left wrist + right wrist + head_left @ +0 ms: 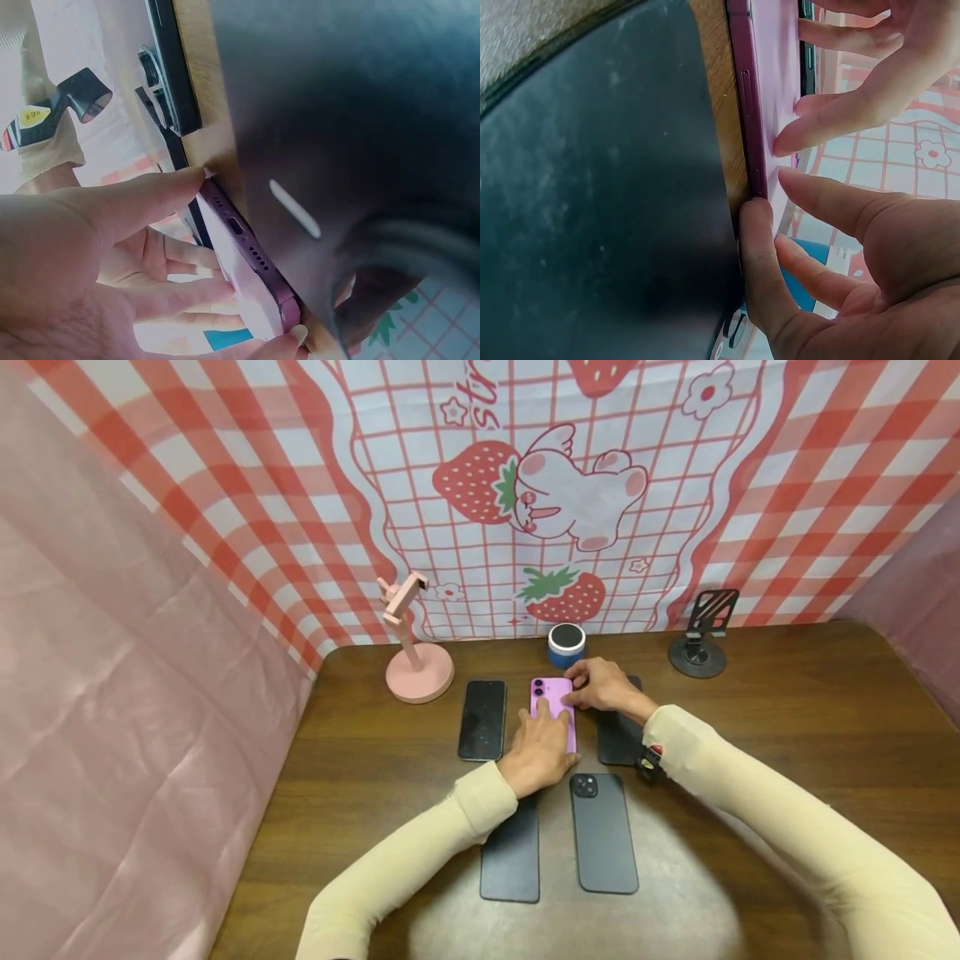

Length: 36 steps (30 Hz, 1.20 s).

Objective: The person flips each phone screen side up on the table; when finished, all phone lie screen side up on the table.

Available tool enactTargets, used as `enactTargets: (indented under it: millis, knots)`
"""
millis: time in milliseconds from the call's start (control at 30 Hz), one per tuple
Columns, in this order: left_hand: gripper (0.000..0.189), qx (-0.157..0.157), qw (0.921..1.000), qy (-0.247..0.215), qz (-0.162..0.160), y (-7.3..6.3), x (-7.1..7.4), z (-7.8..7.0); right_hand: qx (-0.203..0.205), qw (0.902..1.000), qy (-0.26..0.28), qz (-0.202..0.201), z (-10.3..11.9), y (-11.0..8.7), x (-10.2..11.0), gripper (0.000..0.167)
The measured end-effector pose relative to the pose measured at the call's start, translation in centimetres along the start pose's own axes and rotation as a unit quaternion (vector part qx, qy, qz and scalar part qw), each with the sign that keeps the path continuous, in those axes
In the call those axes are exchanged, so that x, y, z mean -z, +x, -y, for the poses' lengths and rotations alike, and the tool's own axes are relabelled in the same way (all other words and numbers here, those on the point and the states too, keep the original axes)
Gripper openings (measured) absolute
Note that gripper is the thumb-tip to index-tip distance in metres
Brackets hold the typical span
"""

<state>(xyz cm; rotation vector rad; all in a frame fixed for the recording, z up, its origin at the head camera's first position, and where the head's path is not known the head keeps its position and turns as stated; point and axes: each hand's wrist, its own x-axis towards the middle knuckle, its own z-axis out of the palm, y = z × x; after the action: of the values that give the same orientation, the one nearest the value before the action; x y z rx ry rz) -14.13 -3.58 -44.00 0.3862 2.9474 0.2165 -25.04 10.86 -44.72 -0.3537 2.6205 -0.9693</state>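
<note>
Pink phone beneath left fingers, spread and gripping — right fingers pinch its corner.

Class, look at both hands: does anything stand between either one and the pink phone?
Nothing visible does: the left hand and the right hand both touch the pink phone directly. The blue-and-white cylinder stands beyond its camera end, not between.

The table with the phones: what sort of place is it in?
Probably an indoor nook screened off with cloth, perhaps for a phone demonstration: a strawberry-print cloth hangs behind the table, and phones lie near a pink stand.
</note>
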Motion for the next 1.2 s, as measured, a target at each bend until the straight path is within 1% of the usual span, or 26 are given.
enactTargets:
  millis: [167,400,633,833,933,1067,1200]
  knots:
    - [0.063,-0.008,1.0000,0.004,-0.002,0.1,-0.2,0.1,0.000,1.0000,-0.006,-0.001,-0.1,0.0,-0.2,0.047]
    - [0.061,-0.015,0.9998,0.013,-0.003,-0.1,-0.3,0.0,-0.002,0.9994,0.035,0.004,-0.3,-0.2,-0.4,0.048]
    - [0.061,-0.017,0.9998,0.014,-0.001,-0.2,-0.3,-0.1,-0.005,0.9987,0.051,0.000,-0.2,-0.2,-0.4,0.045]
    - [0.063,-0.033,0.9993,0.020,-0.002,-0.2,-0.2,0.2,-0.010,0.9968,0.079,-0.002,-0.1,-0.3,-0.4,0.041]
    - [0.063,-0.040,0.9992,0.003,-0.006,-0.3,-0.1,0.4,-0.011,0.9956,0.093,-0.003,0.0,-0.4,-0.5,0.039]
    - [0.062,-0.034,0.9985,-0.041,-0.010,-0.6,0.0,0.7,-0.008,0.9937,0.112,-0.002,0.2,-0.7,-0.5,0.037]
    - [0.064,-0.033,0.9975,-0.062,-0.010,-0.8,0.0,1.0,-0.010,0.9898,0.142,0.005,0.3,-0.9,-0.6,0.039]
